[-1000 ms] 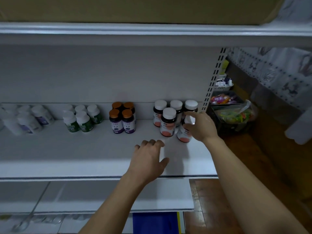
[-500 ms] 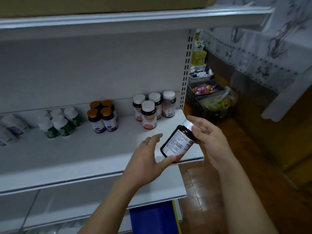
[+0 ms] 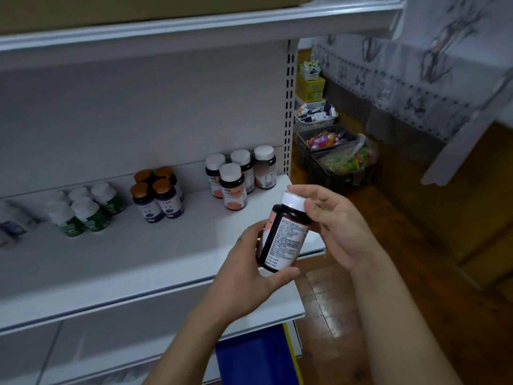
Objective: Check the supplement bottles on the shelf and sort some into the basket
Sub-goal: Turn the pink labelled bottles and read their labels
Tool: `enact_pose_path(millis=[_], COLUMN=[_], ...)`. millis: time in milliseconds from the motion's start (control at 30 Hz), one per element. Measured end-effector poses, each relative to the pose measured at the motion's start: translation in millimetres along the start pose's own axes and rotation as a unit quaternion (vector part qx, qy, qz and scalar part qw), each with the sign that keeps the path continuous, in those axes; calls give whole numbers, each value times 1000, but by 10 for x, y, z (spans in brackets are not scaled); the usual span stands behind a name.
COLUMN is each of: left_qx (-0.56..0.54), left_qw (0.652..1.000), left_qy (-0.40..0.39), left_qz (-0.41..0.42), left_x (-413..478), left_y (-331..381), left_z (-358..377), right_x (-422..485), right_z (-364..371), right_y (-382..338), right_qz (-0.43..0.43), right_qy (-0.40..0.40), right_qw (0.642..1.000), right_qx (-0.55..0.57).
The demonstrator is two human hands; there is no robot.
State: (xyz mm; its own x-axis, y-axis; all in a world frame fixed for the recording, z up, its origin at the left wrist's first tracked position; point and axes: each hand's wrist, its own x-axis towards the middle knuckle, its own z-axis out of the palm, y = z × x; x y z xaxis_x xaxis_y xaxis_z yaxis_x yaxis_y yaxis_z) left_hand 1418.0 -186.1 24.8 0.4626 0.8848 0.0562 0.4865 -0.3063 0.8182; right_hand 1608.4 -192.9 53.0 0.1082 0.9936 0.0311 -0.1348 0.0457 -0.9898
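Note:
A dark supplement bottle [image 3: 283,237] with a white cap and a printed label is held tilted in front of the shelf [image 3: 125,259]. My left hand [image 3: 249,276] grips its lower end, thumb under the base. My right hand [image 3: 333,226] pinches the white cap from the right. Several matching white-capped bottles [image 3: 236,184] stand at the shelf's back right. Orange-capped purple-label bottles [image 3: 158,195] stand to their left, then green-label bottles [image 3: 86,209], and pale bottles [image 3: 11,226] at the far left edge.
A blue bin [image 3: 255,354] sits below the lower shelf. Dark baskets with colourful packets [image 3: 341,159] stand on the wooden floor to the right, with boxes [image 3: 311,84] behind them. An upper shelf [image 3: 194,26] overhangs. A patterned cloth [image 3: 416,65] hangs at right.
My right hand took a bottle off the shelf and brought it toward me. My left hand left the shelf and took hold of the bottle's base. The bottle now stands more upright.

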Motion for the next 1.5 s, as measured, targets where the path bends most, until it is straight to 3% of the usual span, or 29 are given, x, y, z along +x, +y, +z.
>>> enact_pose_path(millis=[133, 500, 733, 933, 1200, 1500], left_qx=[17, 34, -30, -60, -49, 22], left_qw=[1000, 998, 998, 997, 997, 992], left_qy=[22, 33, 40, 23, 39, 121], left_qz=[8, 34, 32, 43, 32, 36], left_x=[2, 61, 36, 17, 33, -8], left_y=[73, 158, 150, 144, 99, 152], left_z=[-18, -39, -74, -67, -114, -147], right_x=[37, 108, 98, 105, 168, 173], right_z=[77, 139, 29, 45, 186, 292], right_y=[-33, -50, -93, -116, -174, -353], right_qz=[7, 28, 37, 54, 41, 6], right_qy=[0, 92, 41, -18, 36, 66], right_qw=[1000, 995, 998, 997, 999, 998], right_qx=[-5, -1, -13, 47, -1, -15])
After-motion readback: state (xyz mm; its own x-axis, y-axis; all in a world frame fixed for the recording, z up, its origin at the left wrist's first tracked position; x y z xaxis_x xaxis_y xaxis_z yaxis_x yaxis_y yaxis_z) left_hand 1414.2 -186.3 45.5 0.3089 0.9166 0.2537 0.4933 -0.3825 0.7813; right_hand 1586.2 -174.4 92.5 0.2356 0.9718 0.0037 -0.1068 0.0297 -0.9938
